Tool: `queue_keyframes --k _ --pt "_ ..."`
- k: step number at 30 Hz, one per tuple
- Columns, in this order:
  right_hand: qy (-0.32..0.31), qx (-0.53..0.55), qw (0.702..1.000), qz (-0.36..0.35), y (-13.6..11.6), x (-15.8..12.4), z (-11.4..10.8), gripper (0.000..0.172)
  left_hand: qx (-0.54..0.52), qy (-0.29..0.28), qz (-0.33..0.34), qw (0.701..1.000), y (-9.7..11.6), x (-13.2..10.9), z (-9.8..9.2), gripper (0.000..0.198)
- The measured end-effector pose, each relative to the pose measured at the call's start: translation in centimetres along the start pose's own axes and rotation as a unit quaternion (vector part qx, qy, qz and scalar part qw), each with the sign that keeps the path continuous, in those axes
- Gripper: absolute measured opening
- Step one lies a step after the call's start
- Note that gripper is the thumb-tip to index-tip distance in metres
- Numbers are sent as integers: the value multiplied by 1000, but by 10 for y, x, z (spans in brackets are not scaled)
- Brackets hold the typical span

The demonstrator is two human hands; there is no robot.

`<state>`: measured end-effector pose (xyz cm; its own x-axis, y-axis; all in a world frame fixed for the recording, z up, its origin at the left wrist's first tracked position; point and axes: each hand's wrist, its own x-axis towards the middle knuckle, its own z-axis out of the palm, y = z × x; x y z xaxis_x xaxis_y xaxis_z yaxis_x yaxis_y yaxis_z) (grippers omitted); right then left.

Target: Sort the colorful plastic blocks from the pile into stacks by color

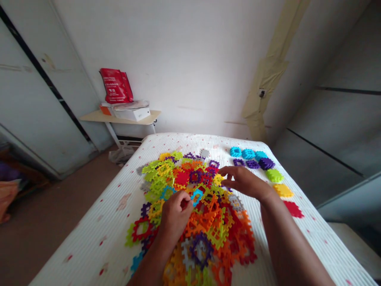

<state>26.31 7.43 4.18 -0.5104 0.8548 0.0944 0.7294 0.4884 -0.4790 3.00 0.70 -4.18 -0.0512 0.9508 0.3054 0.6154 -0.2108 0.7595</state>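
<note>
Head view — pieces (pixel 205 219) overlapping, forearms (pixel 293 236) cut off

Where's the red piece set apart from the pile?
Head view, right side: the red piece lies on the cloth, next to the yellow piece and nearer the camera.

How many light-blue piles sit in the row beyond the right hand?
3: a left pile, a middle pile and a right pile, side by side. Anything underneath may be hidden.
</note>
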Motion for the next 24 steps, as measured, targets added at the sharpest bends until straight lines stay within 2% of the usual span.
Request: queue_keyframes --k 4,7,9,13,15,18,22,24 --pt "11 60 995 -74 -5 3 6 19 -145 24 -56 988 1 2 -3 11" --pt "20 102 989 -102 -9 7 16 19 -252 32 -119 960 0 4 -4 31" --pt "17 121 986 -110 -13 10 24 20 -285 24 -148 947 0 4 -4 42" --pt "16 141 985 -103 -25 13 39 19 -294 26 -171 940 0 5 -4 41" --pt "10 144 985 -92 -31 14 45 15 -287 29 -164 943 -1 4 -2 38" --pt "17 131 988 -86 -36 13 49 8 -244 38 -116 962 -5 3 0 30" --pt "46 61 988 -132 -41 11 47 10 -144 44 0 989 -11 3 1 17" --pt "53 5 987 -154 -43 10 45 11 -110 41 22 993 -13 3 0 16"
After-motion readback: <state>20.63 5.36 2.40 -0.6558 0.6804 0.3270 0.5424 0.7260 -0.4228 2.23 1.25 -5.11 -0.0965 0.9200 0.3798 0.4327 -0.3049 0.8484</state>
